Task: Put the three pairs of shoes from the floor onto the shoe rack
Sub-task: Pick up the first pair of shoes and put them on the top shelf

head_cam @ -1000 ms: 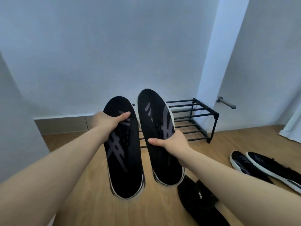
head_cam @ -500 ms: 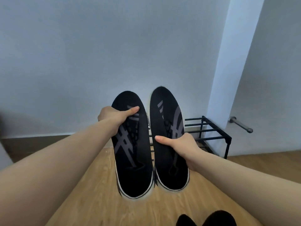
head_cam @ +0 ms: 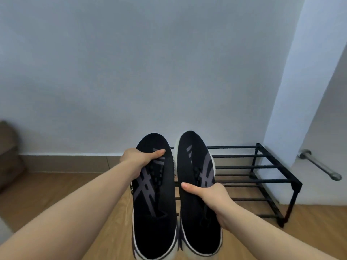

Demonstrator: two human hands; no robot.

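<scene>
I hold a pair of black sneakers with grey stripes and white soles, toes pointing away from me, in front of the rack. My left hand (head_cam: pixel 139 159) grips the left sneaker (head_cam: pixel 155 207) near its front. My right hand (head_cam: pixel 212 198) grips the right sneaker (head_cam: pixel 196 218) at its middle. The two shoes are side by side, nearly touching. Behind them stands the black metal shoe rack (head_cam: pixel 262 180) with two tiers of bars, set against the wall; its left part is hidden by the shoes. No shoes show on its visible bars. No other shoes are in view.
The rack sits on a wooden floor (head_cam: pixel 56 194) in a corner, with a white pillar (head_cam: pixel 293 91) at its right end. A metal door stopper (head_cam: pixel 319 165) sticks out low on the right. A brown object (head_cam: pixel 9 152) is at the left edge.
Both hands with the sneakers have moved lower and closer to the rack. The view has turned left and up, so the other shoes on the floor have dropped out of sight.
</scene>
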